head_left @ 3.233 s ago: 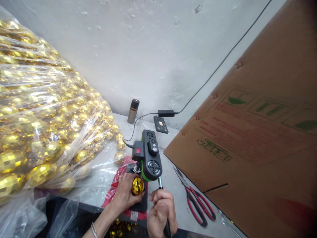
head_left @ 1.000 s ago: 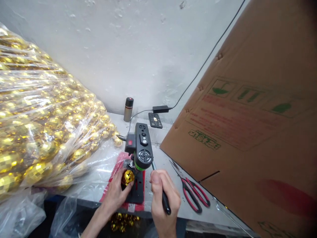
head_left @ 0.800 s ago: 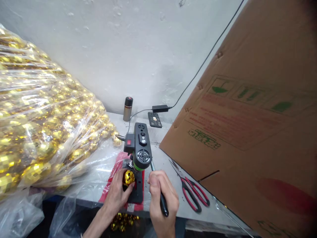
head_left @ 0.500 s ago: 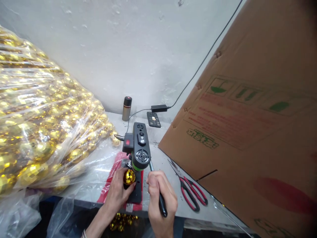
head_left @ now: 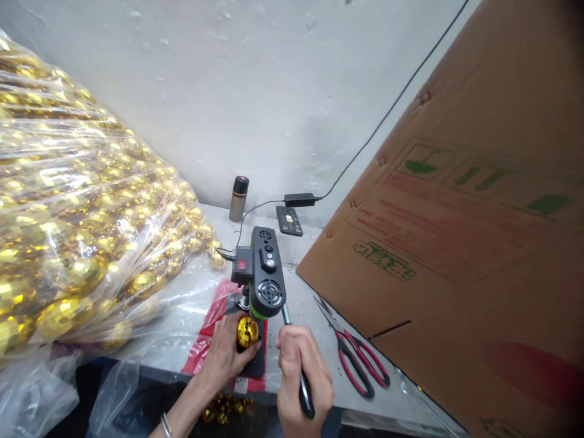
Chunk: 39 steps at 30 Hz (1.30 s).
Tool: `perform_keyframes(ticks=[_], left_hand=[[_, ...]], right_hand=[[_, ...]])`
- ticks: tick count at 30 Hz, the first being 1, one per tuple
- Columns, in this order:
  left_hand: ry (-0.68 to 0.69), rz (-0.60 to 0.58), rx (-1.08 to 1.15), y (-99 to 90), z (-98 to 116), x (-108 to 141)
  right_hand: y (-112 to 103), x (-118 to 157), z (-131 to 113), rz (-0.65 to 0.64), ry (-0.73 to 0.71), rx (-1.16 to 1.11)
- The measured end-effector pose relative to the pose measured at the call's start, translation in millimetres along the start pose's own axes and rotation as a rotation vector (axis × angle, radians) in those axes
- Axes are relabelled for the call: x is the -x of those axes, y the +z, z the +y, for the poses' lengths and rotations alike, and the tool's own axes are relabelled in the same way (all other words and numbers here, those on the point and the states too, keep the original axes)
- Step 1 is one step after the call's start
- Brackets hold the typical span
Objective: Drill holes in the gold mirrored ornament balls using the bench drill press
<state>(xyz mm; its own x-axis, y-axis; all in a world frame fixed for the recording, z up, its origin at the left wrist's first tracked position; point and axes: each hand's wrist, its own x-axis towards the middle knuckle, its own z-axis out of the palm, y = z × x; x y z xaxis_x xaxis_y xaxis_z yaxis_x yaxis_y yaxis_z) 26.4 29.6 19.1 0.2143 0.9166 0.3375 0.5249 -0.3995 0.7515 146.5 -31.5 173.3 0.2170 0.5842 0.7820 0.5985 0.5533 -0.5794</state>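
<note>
A small black press-like machine [head_left: 268, 271] stands on a red plastic sheet [head_left: 201, 347] at the table's near edge. Below its head, a shiny gold faceted ball [head_left: 247, 332] is held between the thumb and fingers of my left hand [head_left: 225, 350]. My right hand [head_left: 305, 377] is wrapped round the black grip of the machine's metal lever [head_left: 286, 313], just right of the head. The underside of the machine's head, over the ball, is hidden.
Clear plastic full of gold balls [head_left: 100, 219] fills the left. Red-handled scissors [head_left: 358, 359] lie beside a large cardboard box [head_left: 456, 213] on the right. Behind stand a bottle [head_left: 239, 198], a phone-like black item [head_left: 289, 220] and a power adapter [head_left: 301, 199]. More gold pieces [head_left: 223, 409] show below the table edge.
The whole view has shifted slightly, so most things appear a little further right. My left hand still holds the ball and my right hand still grips the lever.
</note>
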Motion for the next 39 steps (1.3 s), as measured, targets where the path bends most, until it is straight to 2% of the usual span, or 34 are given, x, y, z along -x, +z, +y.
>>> perform_keyframes(ticks=[6, 9, 14, 39], left_hand=[[0.006, 0.015, -0.017, 3.1, -1.7, 2.6], [0.004, 0.023, -0.013, 4.5, -1.5, 3.5], [-0.014, 0.023, -0.021, 5.1, 0.0, 2.7], [-0.041, 0.002, 0.013, 1.2, 4.4, 0.1]], right_hand=[[11.7, 33.7, 24.7, 0.069, -0.001, -0.014], [15.2, 42.1, 32.0, 0.098, -0.004, -0.024], [18.5, 44.9, 34.8, 0.137, -0.006, -0.031], [21.6, 44.4, 31.8, 0.165, 0.004, -0.042]])
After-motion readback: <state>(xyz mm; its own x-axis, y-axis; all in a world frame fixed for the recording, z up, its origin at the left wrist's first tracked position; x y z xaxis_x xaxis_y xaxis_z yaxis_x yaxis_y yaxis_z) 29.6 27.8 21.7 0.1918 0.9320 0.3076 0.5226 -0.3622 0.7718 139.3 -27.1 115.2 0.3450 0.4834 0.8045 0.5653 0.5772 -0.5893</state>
